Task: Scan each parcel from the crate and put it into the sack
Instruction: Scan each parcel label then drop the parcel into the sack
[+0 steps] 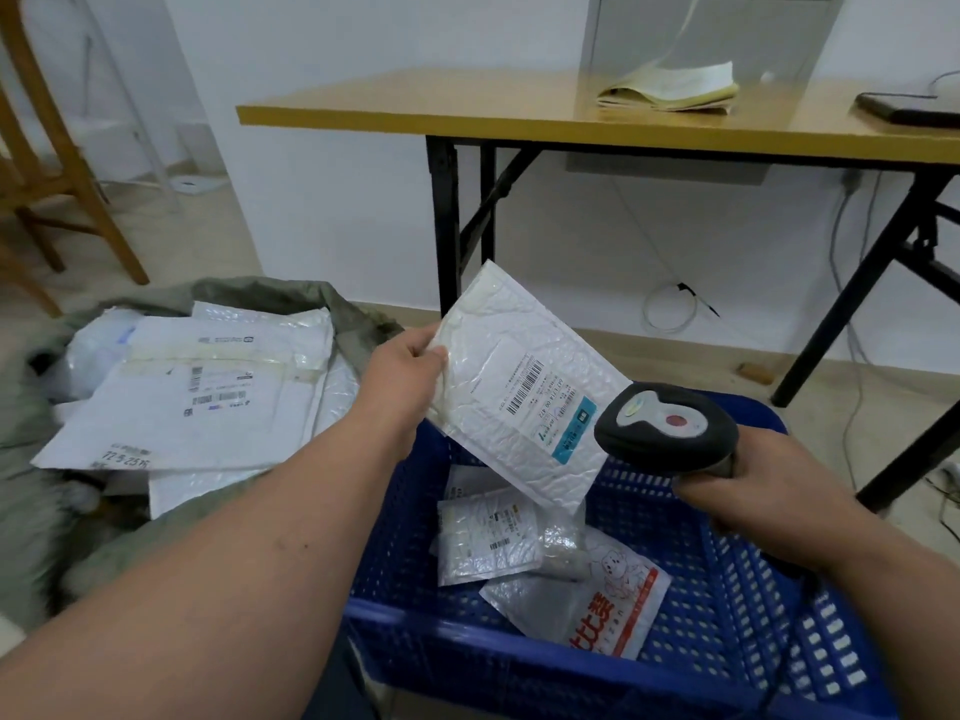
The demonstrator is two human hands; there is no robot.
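Observation:
My left hand pinches the left edge of a white bubble-mailer parcel and holds it tilted above the blue crate, its barcode label facing up. My right hand grips a black and grey handheld scanner, whose head sits just right of the parcel's label. Inside the crate lie a small clear-wrapped parcel and a white packet with red print. To the left, the grey-green sack lies open with several white parcels in it.
A yellow-topped folding table with black legs stands behind the crate, bearing a stack of papers and a dark device. A wooden chair stands far left. Cables trail on the floor under the table.

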